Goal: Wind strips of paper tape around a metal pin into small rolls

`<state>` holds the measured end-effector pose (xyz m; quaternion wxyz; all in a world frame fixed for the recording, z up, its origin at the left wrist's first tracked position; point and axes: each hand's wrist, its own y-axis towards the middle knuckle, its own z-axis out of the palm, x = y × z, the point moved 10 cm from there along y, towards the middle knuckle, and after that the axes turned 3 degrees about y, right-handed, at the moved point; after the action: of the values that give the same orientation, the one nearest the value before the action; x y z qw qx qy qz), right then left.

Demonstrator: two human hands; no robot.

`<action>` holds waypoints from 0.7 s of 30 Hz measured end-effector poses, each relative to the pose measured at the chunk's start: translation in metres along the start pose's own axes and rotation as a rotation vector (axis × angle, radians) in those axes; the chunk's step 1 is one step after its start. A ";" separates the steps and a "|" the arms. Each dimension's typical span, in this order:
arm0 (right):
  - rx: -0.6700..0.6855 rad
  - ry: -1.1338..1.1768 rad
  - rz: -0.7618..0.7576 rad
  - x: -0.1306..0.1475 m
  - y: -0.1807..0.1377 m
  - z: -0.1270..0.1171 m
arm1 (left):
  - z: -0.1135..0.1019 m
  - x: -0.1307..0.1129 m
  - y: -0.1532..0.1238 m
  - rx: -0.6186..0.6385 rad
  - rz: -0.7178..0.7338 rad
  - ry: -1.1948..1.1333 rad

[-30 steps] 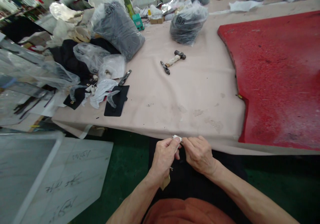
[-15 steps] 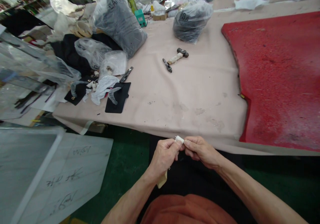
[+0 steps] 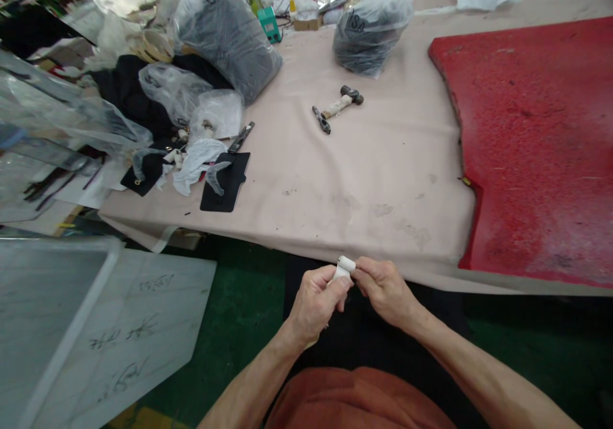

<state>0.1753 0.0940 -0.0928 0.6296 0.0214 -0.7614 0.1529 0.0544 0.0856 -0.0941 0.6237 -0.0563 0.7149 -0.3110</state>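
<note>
A small white rolled strip is pinched between my two hands, just off the table's front edge. My left hand is closed on its lower, flat part, thumb on top. The fingertips of my right hand pinch at the right end of the roll. What the strip is made of, I cannot make out. On the table ahead lie a hammer with a wrapped pale handle and, touching its end, a small dark metal tool.
The beige-covered table carries a red board at right. Filled plastic bags stand at the back. At left are a black flat piece, a dark cutter-like tool and crumpled plastic. A whitish bin stands lower left.
More of the white roll shows above my left fingers, with a flat part below it. The yellowish end that hung under my left hand is now mostly out of sight. The view has shifted slightly.
</note>
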 end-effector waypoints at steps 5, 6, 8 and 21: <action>-0.184 -0.376 -0.265 0.020 -0.009 0.000 | 0.001 0.003 0.000 -0.022 0.014 -0.016; -0.216 -0.455 -0.314 0.024 -0.011 0.001 | 0.001 0.004 0.000 -0.025 0.014 -0.015; -0.279 -0.619 -0.408 0.033 -0.015 0.006 | 0.000 0.004 0.000 -0.039 0.004 -0.031; -0.396 -0.964 -0.737 0.059 -0.027 0.029 | -0.013 0.001 -0.004 -0.233 -0.065 -0.015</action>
<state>0.1413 0.0702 -0.0345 0.2194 0.2316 -0.9158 -0.2440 0.0412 0.0868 -0.0926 0.6078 -0.1537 0.7394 -0.2456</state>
